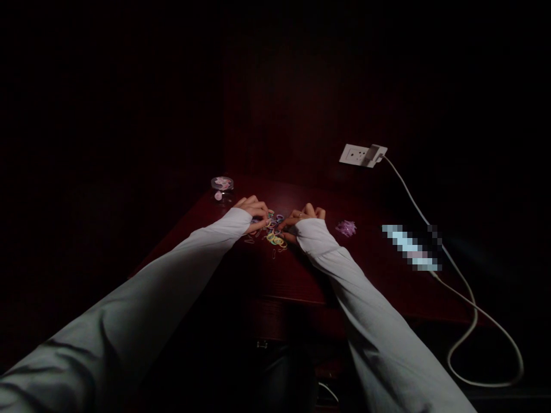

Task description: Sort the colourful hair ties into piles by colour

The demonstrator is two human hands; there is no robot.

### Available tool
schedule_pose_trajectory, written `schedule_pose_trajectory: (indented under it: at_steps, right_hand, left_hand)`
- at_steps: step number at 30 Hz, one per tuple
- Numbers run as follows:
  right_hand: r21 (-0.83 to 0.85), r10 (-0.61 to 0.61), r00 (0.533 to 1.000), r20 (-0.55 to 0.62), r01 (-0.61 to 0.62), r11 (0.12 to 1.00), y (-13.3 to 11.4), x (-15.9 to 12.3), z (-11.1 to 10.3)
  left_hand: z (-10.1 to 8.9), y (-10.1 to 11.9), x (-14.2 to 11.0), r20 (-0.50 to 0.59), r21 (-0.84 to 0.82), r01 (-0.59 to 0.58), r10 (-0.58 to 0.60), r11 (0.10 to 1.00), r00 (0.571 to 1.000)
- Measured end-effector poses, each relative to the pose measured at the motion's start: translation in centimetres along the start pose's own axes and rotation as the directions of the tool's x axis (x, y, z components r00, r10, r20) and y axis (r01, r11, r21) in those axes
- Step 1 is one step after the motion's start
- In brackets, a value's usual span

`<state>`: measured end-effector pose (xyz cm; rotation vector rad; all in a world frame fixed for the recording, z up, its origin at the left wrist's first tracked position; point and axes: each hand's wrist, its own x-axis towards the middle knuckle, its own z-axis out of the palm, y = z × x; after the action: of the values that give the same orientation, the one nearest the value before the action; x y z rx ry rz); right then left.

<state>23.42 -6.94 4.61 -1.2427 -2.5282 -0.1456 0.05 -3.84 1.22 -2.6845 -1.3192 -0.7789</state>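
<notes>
A loose pile of small coloured hair ties (276,240), yellow, purple and other colours, lies on the dark red tabletop between my hands. My left hand (253,209) is at the pile's left edge, its fingers bent down and drawn toward the thumb. From the other side, my right hand (306,215) reaches in with curled fingers, its index finger and thumb among the ties. Whatever is between the fingertips of either hand is too small and dark to make out. To the right of my right hand sits a separate heap of small purple pieces (346,228).
A clear jar (222,189) with pink pieces stands at the table's far left. A blurred-out bright device (411,248) lies at right, with a white cable (467,287) looping past the table edge up to a charger (375,154) in the wall socket (353,155).
</notes>
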Motion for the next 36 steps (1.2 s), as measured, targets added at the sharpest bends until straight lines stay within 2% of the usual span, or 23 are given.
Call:
schedule_pose_trajectory:
  at_steps: [5,11,19,27,36]
  right_hand:
    - [0.053,0.013,1.000,0.014,-0.014,0.998,0.0,0.9,1.8]
    - [0.062,0.013,0.999,0.043,-0.016,0.998,-0.3,1.4,2.7]
    - [0.031,0.062,0.998,0.014,-0.062,0.998,-0.8,1.4,2.9]
    - [0.003,0.095,0.995,-0.035,-0.095,0.995,-0.8,1.8,3.7]
    - [0.055,0.091,0.989,-0.120,-0.085,0.995,-0.5,1.8,3.6]
  left_hand:
    - [-0.5,0.2,0.1,-0.029,0.064,0.058,-0.056,0.996,0.998]
    - [-0.7,0.4,0.1,-0.066,0.076,0.137,-0.133,0.988,0.989]
    - [-0.5,0.5,0.2,-0.032,0.061,0.105,-0.104,0.993,0.994]
    - [0.0,0.0,0.2,-0.056,0.056,0.083,-0.080,0.995,0.995]
    - [-0.3,0.3,0.3,0.003,0.034,0.070,-0.070,0.997,0.998]
